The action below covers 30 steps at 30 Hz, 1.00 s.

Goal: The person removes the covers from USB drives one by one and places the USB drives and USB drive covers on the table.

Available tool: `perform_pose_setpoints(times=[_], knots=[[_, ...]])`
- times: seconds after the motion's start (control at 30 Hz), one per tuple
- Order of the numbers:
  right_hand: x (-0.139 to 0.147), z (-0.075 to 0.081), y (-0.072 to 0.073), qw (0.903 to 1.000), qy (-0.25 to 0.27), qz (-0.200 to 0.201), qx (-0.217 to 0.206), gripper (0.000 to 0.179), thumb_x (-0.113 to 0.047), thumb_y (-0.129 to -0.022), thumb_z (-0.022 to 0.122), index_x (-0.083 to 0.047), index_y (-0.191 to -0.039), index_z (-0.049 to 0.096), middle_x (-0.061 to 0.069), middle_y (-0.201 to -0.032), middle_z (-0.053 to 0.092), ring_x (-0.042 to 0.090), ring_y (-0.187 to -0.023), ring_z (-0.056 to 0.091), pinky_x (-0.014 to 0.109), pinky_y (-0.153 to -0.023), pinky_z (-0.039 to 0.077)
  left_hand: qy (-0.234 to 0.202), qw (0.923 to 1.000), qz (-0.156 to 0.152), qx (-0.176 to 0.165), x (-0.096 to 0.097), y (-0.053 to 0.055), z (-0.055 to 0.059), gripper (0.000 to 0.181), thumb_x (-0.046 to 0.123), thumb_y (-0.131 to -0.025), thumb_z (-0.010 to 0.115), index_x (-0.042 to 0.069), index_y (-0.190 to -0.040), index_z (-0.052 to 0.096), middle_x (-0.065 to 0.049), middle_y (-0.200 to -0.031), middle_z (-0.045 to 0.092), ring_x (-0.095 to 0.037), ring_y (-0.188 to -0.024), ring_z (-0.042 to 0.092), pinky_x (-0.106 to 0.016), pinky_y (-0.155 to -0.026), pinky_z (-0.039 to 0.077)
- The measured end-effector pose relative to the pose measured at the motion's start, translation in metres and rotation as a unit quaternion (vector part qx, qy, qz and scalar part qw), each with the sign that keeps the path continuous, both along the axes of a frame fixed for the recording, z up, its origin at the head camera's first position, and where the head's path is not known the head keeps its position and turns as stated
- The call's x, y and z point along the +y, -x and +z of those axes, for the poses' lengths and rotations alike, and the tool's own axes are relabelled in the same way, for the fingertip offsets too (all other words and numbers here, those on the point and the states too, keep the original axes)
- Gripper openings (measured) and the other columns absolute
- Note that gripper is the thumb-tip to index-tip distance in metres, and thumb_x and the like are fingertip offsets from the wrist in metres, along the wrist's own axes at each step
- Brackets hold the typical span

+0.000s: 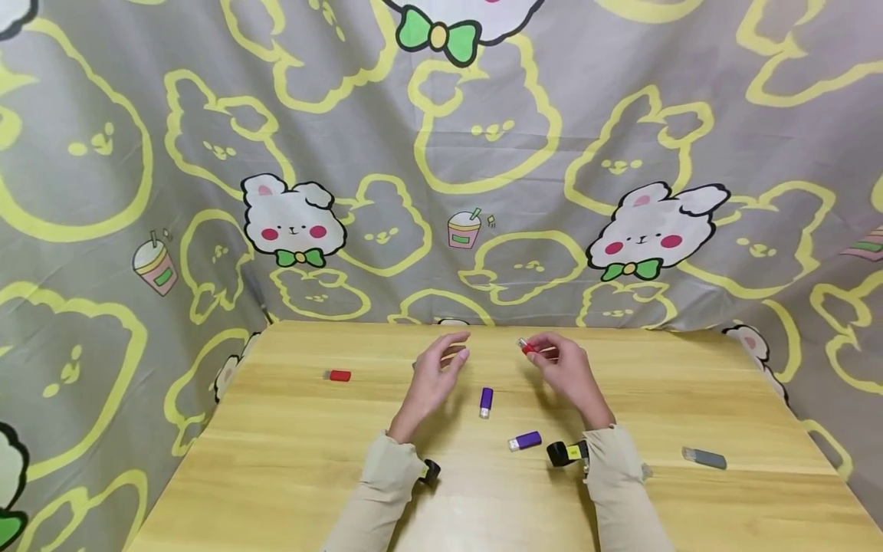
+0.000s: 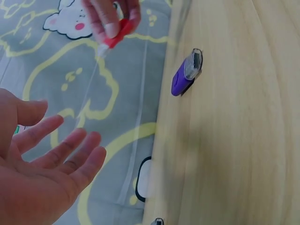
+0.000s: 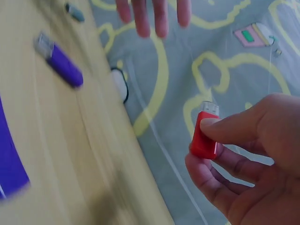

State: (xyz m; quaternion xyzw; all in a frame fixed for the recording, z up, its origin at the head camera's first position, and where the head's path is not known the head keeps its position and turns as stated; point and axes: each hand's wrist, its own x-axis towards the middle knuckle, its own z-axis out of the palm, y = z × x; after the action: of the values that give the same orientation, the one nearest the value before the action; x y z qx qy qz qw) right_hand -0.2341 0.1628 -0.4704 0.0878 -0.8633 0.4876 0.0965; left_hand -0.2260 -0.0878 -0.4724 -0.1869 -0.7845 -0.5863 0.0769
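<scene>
My right hand (image 1: pixel 562 368) pinches a red USB stick (image 3: pixel 205 136) between thumb and fingers, its metal plug pointing away from the palm. The stick is held above the table's far part. To its left my left hand (image 1: pixel 434 376) hovers with fingers spread and nothing in them, as the left wrist view (image 2: pixel 51 164) also shows. Between the hands a purple USB stick (image 1: pixel 486 402) lies on the table. A second purple USB stick (image 1: pixel 526 441) lies nearer, left of the right wrist. Partly hidden behind the left hand is a small grey object (image 3: pixel 75 12).
Another red USB stick (image 1: pixel 339 376) lies at the left of the wooden table (image 1: pixel 276 460). A grey USB stick (image 1: pixel 705 458) lies at the right. Something small and greyish (image 1: pixel 645 471) shows beside the right sleeve. A patterned curtain (image 1: pixel 386 153) hangs behind the table.
</scene>
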Motion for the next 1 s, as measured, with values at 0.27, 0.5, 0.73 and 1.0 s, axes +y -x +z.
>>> perform_pose_setpoints(times=[0.27,0.5,0.73,1.0], knots=[[-0.020,0.004,-0.005,0.9980,0.056,0.025,-0.014,0.015,0.002,-0.090,0.077,0.001,-0.105,0.074,0.015,-0.097,0.073,0.027,-0.081,0.073,0.021,-0.068,0.057,-0.029,0.9993,0.010,-0.022,0.004,-0.002,-0.001,0.030,0.006,-0.102,0.064,0.002,-0.132,0.065,-0.018,-0.126,0.067,-0.033,-0.116,0.066,-0.048,-0.101,0.053],[-0.033,0.012,-0.010,0.9982,0.039,0.045,0.008,0.016,0.001,-0.090,0.077,-0.003,-0.105,0.076,0.013,-0.099,0.074,0.028,-0.086,0.074,0.032,-0.075,0.062,-0.058,0.9975,0.017,-0.036,0.008,-0.017,0.024,0.025,-0.001,-0.100,0.063,-0.006,-0.125,0.066,-0.029,-0.120,0.067,-0.042,-0.114,0.065,-0.056,-0.100,0.052],[-0.042,0.018,-0.015,0.9985,0.031,0.044,0.011,0.014,-0.004,-0.089,0.080,-0.006,-0.102,0.077,0.008,-0.095,0.076,0.020,-0.082,0.074,0.027,-0.072,0.061,-0.055,0.9976,0.019,-0.038,0.010,-0.021,0.030,0.023,-0.004,-0.099,0.064,-0.009,-0.121,0.067,-0.029,-0.115,0.068,-0.046,-0.110,0.065,-0.056,-0.096,0.054],[-0.049,0.023,-0.017,0.9961,0.048,0.071,0.020,0.011,-0.002,-0.087,0.081,-0.004,-0.097,0.077,0.007,-0.090,0.076,0.016,-0.076,0.072,0.025,-0.068,0.060,-0.079,0.9950,0.024,-0.056,0.010,-0.002,0.003,0.024,0.002,-0.098,0.069,-0.006,-0.121,0.069,-0.025,-0.117,0.069,-0.040,-0.107,0.067,-0.032,-0.088,0.060]])
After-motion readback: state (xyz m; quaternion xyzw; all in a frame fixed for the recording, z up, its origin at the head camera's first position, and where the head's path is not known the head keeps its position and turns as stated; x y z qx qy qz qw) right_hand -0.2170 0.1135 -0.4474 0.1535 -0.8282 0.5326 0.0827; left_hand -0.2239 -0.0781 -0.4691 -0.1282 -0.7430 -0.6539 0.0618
